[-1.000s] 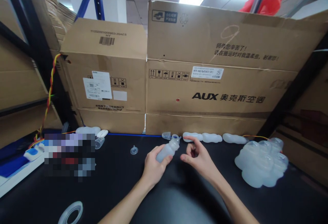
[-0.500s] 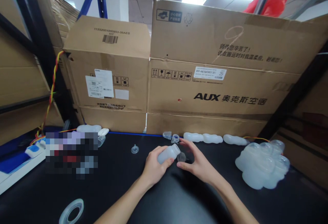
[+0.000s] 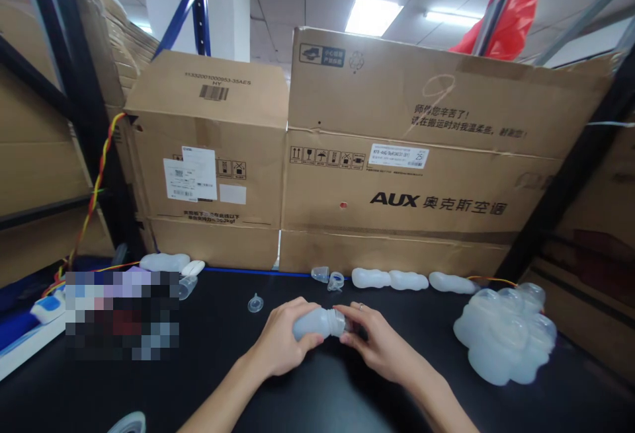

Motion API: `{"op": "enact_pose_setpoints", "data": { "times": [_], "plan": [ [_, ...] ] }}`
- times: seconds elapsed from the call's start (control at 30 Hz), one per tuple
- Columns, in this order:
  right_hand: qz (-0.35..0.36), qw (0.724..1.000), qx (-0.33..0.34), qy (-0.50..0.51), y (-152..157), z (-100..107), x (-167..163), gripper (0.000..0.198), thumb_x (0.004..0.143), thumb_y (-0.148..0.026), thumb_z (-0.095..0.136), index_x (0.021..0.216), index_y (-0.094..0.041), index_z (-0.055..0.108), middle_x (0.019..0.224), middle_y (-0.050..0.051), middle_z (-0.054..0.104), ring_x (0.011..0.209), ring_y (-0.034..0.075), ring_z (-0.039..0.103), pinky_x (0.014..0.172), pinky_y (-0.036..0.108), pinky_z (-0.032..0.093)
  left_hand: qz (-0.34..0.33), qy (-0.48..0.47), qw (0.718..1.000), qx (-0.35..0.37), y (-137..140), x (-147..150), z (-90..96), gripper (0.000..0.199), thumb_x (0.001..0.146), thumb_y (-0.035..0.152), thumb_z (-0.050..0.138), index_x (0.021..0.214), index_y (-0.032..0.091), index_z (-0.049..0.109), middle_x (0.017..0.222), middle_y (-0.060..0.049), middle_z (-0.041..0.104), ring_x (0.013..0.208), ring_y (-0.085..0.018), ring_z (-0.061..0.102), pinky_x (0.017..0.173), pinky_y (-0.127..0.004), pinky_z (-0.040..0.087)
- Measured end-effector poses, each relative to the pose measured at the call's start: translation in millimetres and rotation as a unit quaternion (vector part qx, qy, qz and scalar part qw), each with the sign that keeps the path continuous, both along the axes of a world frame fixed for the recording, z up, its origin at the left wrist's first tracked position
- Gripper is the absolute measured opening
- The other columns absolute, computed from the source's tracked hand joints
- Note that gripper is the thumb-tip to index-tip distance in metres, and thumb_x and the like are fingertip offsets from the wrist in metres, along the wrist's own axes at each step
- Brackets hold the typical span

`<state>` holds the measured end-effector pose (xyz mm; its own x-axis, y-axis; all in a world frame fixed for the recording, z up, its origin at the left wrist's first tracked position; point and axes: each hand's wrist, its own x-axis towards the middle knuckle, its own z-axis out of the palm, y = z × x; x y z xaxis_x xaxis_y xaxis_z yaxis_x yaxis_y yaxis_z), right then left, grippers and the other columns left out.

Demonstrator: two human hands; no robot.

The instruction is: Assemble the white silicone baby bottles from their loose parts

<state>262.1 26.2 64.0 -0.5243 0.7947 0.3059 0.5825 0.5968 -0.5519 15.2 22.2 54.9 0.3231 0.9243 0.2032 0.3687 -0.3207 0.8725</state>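
Observation:
A translucent white bottle [image 3: 312, 324] lies tilted sideways over the black table, with my left hand [image 3: 280, 340] wrapped round its body. At the bottle's mouth is a small clear cap [image 3: 340, 322], which my right hand [image 3: 374, 340] grips between thumb and fingers. The cap meets the neck end; whether it is threaded on I cannot tell. Part of the cap is hidden by my right fingers. Beyond my hands lie a clear plastic cup [image 3: 320, 274] and a clear ring-shaped piece [image 3: 336, 281]. A small clear disc with a spout [image 3: 255, 303] lies to the left.
A cloud-shaped translucent piece [image 3: 506, 337] sits at the right. Wavy white pieces [image 3: 389, 279] line the back edge before a cardboard wall [image 3: 397, 175]. A translucent ring [image 3: 129, 423] lies at the front left, and a power strip [image 3: 47, 307] at the left edge.
My right hand has moved in and brought the clear cap against the bottle's mouth. The bottle has turned more level in my left hand. The view has tilted up slightly.

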Motion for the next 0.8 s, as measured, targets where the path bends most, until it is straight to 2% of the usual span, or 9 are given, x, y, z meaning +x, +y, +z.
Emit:
{"op": "enact_pose_setpoints", "data": {
  "times": [0.07, 0.17, 0.23, 0.33, 0.4, 0.5, 0.63, 0.7, 0.8],
  "plan": [
    [0.021, 1.000, -0.001, 0.000, -7, 5, -4, 0.037, 0.094, -0.017, 0.058, 0.129, -0.025, 0.067, 0.097, 0.006, 0.064, 0.086, 0.022, 0.062, 0.079, 0.033, 0.053, -0.050, -0.059, 0.990, -0.115, 3, -6, 2.8, 0.033, 0.073, 0.043, 0.079, 0.095, 0.019, 0.080, 0.088, -0.004, 0.070, 0.082, -0.022, 0.062, 0.076, -0.030, 0.046],
    [0.029, 0.999, 0.026, -0.019, -18, 12, -12, 0.046, 0.093, -0.012, 0.054, 0.135, -0.027, 0.063, 0.108, 0.008, 0.065, 0.096, 0.024, 0.062, 0.087, 0.036, 0.052, -0.107, -0.078, 0.960, -0.247, 8, -16, 2.6, 0.052, 0.078, 0.062, 0.065, 0.078, 0.011, 0.076, 0.066, -0.007, 0.067, 0.052, -0.018, 0.059, 0.052, -0.027, 0.041],
    [0.031, 0.998, 0.035, -0.037, -25, 15, -17, 0.049, 0.093, -0.009, 0.053, 0.136, -0.030, 0.063, 0.111, 0.008, 0.065, 0.098, 0.025, 0.061, 0.089, 0.038, 0.051, -0.146, -0.083, 0.931, -0.324, 12, -22, 1.1, 0.061, 0.081, 0.066, 0.055, 0.074, 0.009, 0.074, 0.065, -0.013, 0.069, 0.043, -0.019, 0.057, 0.043, -0.029, 0.041],
    [0.065, 0.997, 0.009, -0.033, -35, 17, -22, 0.053, 0.093, -0.009, 0.052, 0.141, -0.033, 0.058, 0.115, 0.008, 0.065, 0.100, 0.025, 0.061, 0.090, 0.038, 0.052, -0.193, -0.094, 0.894, -0.394, 14, -31, 0.4, 0.060, 0.079, 0.062, 0.055, 0.075, 0.006, 0.075, 0.072, -0.021, 0.072, 0.042, -0.021, 0.059, 0.038, -0.031, 0.044],
    [0.073, 0.997, -0.007, -0.017, -39, 18, -23, 0.054, 0.093, -0.012, 0.055, 0.143, -0.032, 0.055, 0.120, 0.008, 0.065, 0.103, 0.025, 0.062, 0.093, 0.039, 0.052, -0.202, -0.111, 0.886, -0.402, 14, -34, 1.7, 0.058, 0.079, 0.060, 0.057, 0.076, 0.006, 0.075, 0.072, -0.022, 0.073, 0.042, -0.021, 0.060, 0.037, -0.030, 0.044],
    [0.057, 0.998, -0.023, -0.005, -41, 19, -23, 0.046, 0.093, -0.018, 0.058, 0.138, -0.028, 0.058, 0.115, 0.008, 0.068, 0.100, 0.025, 0.064, 0.091, 0.037, 0.052, -0.182, -0.138, 0.901, -0.368, 11, -33, 4.3, 0.052, 0.079, 0.058, 0.063, 0.072, 0.008, 0.075, 0.065, -0.017, 0.073, 0.041, -0.018, 0.060, 0.036, -0.025, 0.041],
    [0.030, 0.998, -0.050, 0.013, -35, 20, -24, 0.019, 0.097, -0.033, 0.061, 0.111, -0.023, 0.070, 0.093, 0.003, 0.070, 0.082, 0.020, 0.063, 0.079, 0.031, 0.051, -0.142, -0.146, 0.933, -0.297, 4, -22, 3.4, 0.041, 0.071, 0.051, 0.077, 0.075, 0.010, 0.079, 0.065, -0.009, 0.075, 0.043, -0.013, 0.059, 0.040, -0.020, 0.041],
    [0.023, 0.998, -0.055, 0.021, -30, 19, -23, 0.018, 0.096, -0.037, 0.064, 0.103, -0.023, 0.072, 0.086, 0.002, 0.068, 0.077, 0.018, 0.061, 0.076, 0.030, 0.050, -0.130, -0.147, 0.942, -0.273, 2, -18, 1.2, 0.040, 0.068, 0.049, 0.081, 0.079, 0.011, 0.081, 0.064, -0.006, 0.074, 0.044, -0.011, 0.057, 0.041, -0.018, 0.040],
    [0.044, 0.995, -0.054, 0.071, -25, 16, -22, 0.030, 0.092, -0.036, 0.072, 0.119, -0.025, 0.071, 0.100, 0.004, 0.067, 0.089, 0.020, 0.063, 0.084, 0.032, 0.052, -0.134, -0.150, 0.941, -0.273, 5, -18, -1.1, 0.044, 0.071, 0.053, 0.078, 0.081, 0.010, 0.082, 0.065, -0.008, 0.074, 0.045, -0.011, 0.059, 0.041, -0.017, 0.040]
  ]
}}
